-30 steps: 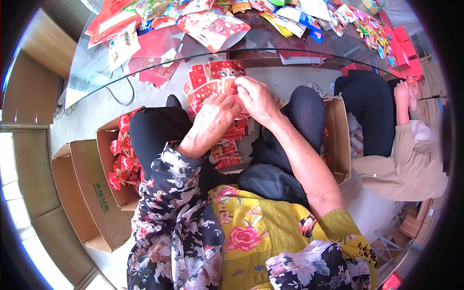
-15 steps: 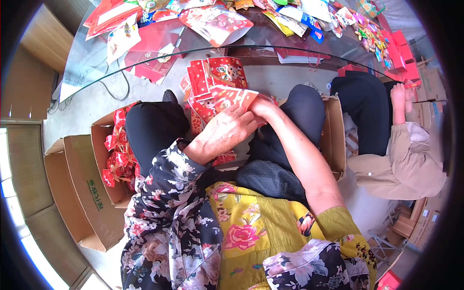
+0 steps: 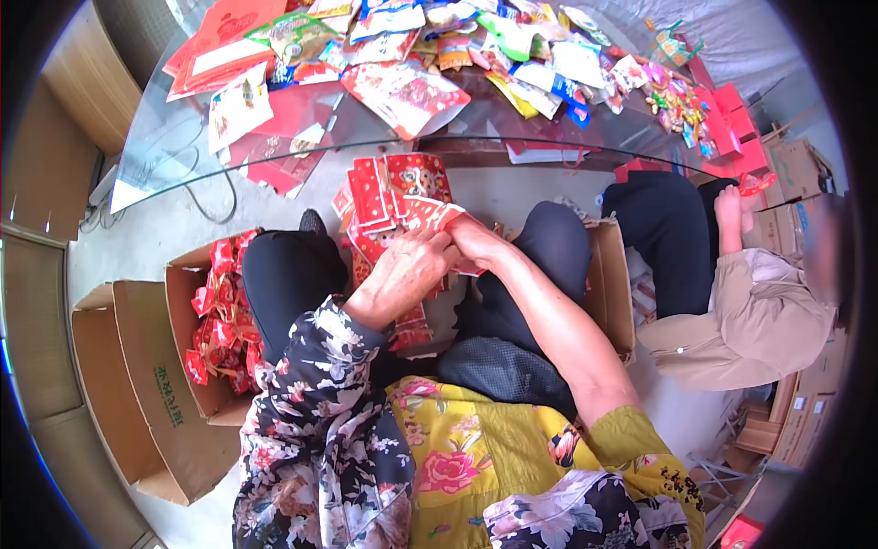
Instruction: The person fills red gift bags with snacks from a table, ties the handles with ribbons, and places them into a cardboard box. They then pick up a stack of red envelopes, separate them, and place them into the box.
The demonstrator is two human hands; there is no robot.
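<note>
My left hand (image 3: 402, 273), under a dark floral sleeve, has its fingers bent closed on the near edge of a red patterned paper bag (image 3: 428, 212). Coming in from the right with a bare forearm, my right hand (image 3: 476, 242) grips the same bag, its fingers partly hidden behind it. The hands touch or nearly touch at the fingertips. Just beyond them, between the knees, lie more red dotted bags (image 3: 368, 194), stacked and overlapping.
Snack packets (image 3: 402, 91) and red envelopes (image 3: 219, 41) cover parts of a glass table (image 3: 174, 156). At left, a cardboard box (image 3: 187, 274) holds red wrapped bundles (image 3: 219, 316). Another open box (image 3: 611, 284) stands right of my knee. A person in beige (image 3: 759, 311) sits at right.
The view has tilted up, showing more of the tabletop. Both hands appear lower and further left in the frame, still on the red bag, with their fingers slightly shifted.
</note>
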